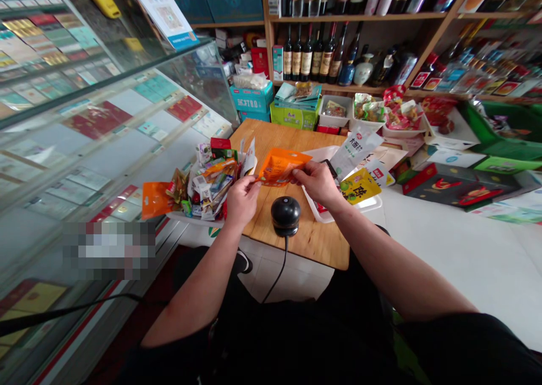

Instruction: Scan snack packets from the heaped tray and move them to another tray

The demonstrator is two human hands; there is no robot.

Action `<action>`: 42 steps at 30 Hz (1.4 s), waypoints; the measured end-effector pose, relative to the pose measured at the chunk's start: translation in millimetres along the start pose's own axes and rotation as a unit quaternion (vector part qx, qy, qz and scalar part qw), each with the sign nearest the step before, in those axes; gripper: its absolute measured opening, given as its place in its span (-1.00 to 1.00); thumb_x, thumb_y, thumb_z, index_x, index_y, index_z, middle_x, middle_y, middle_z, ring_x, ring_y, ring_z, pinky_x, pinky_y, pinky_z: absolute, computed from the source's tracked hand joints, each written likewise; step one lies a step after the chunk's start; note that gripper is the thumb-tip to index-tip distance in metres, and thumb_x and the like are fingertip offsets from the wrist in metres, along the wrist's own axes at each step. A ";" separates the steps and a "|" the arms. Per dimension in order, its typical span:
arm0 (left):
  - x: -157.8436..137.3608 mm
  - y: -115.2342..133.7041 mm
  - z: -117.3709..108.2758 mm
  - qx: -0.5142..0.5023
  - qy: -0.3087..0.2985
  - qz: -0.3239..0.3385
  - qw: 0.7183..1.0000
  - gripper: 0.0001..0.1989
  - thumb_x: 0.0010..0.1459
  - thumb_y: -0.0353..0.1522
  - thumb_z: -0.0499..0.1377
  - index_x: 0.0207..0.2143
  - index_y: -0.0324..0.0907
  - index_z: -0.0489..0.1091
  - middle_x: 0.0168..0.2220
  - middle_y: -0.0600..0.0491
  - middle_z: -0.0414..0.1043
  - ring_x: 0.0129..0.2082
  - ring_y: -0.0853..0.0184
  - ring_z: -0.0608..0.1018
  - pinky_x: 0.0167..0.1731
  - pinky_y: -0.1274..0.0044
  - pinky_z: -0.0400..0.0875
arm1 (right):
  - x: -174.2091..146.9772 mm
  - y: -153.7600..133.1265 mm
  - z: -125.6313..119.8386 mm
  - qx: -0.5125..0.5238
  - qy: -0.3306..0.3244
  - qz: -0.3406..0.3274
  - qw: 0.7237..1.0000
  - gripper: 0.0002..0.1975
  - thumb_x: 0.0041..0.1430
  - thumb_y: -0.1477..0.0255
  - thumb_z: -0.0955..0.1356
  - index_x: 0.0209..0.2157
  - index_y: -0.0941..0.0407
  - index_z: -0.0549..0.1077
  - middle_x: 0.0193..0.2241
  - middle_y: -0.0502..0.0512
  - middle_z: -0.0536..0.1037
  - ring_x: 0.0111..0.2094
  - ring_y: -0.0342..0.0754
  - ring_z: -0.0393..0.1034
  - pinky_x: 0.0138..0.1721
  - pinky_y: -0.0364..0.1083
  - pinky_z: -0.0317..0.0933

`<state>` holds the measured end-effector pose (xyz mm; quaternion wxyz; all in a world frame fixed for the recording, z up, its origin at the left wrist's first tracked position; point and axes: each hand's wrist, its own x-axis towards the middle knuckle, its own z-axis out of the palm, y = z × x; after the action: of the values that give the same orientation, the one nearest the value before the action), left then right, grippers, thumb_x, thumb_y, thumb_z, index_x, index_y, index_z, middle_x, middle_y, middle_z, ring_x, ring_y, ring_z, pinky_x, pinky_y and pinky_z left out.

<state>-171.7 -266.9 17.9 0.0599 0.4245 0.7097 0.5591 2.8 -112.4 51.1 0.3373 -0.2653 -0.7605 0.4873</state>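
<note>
Orange packet (279,166) between both outstretched hands (319,184)

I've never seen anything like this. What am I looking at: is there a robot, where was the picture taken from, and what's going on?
There is no robot here: the grip is simply a person's own bare hands. The one picture comes from a camera worn on the person's head, looking forward and down, so the arms reach away from you.

The left hand and right hand hold an orange packet between them, above a wooden table. On the table is a round black device with a cord. At the left is a heap of small packets; at the right, a white tray with larger packets, one of them yellow. Behind stand shelves with bottles.
</note>
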 end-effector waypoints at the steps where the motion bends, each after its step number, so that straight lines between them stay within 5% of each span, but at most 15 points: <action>1: 0.3 -1.4 1.2 0.005 -0.001 -0.002 1.000 -0.76 0.20 -0.24 0.22 -0.15 -0.16 0.54 -0.28 0.02 0.60 -0.34 0.27 0.59 -0.22 0.48 0.45 | 0.3 1.9 -0.4 -0.004 0.002 0.004 1.000 -0.78 0.19 0.30 0.37 -0.41 0.17 0.49 -0.50 0.07 0.60 -0.49 -0.12 0.45 -0.42 -0.15 0.31; 18: 13.4 -8.0 13.0 0.185 -0.054 0.017 0.981 -0.77 0.30 -0.32 0.13 -0.10 -0.14 0.56 -0.16 -0.04 0.64 -0.22 0.24 0.65 -0.17 0.52 0.46 | 13.1 57.8 -7.4 -0.053 0.003 0.064 0.997 -0.76 0.14 0.29 0.40 -0.45 0.17 0.59 -0.49 0.09 0.62 -0.49 -0.10 0.44 -0.43 -0.15 0.30; 29: 15.7 -11.1 16.5 0.220 -0.070 0.031 0.972 -0.76 0.33 -0.34 0.10 -0.08 -0.14 0.55 -0.16 -0.04 0.65 -0.20 0.26 0.66 -0.15 0.55 0.44 | 11.9 56.0 -7.5 0.020 -0.007 0.087 0.996 -0.72 0.13 0.28 0.41 -0.22 0.19 0.60 -0.47 0.08 0.62 -0.48 -0.10 0.47 -0.44 -0.15 0.30; 42: 18.2 -15.4 17.7 0.271 -0.084 0.022 0.959 -0.75 0.33 -0.36 0.09 -0.07 -0.09 0.56 -0.10 -0.03 0.64 -0.12 0.22 0.64 -0.05 0.50 0.43 | 11.0 64.7 -11.3 -0.020 0.006 0.064 0.998 -0.74 0.14 0.32 0.39 -0.21 0.17 0.62 -0.44 0.06 0.63 -0.46 -0.08 0.46 -0.41 -0.14 0.28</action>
<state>-181.5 -241.8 5.5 -0.0103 0.4862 0.8172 0.3093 9.4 -73.1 -2.2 0.3046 -0.3234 -0.7494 0.4911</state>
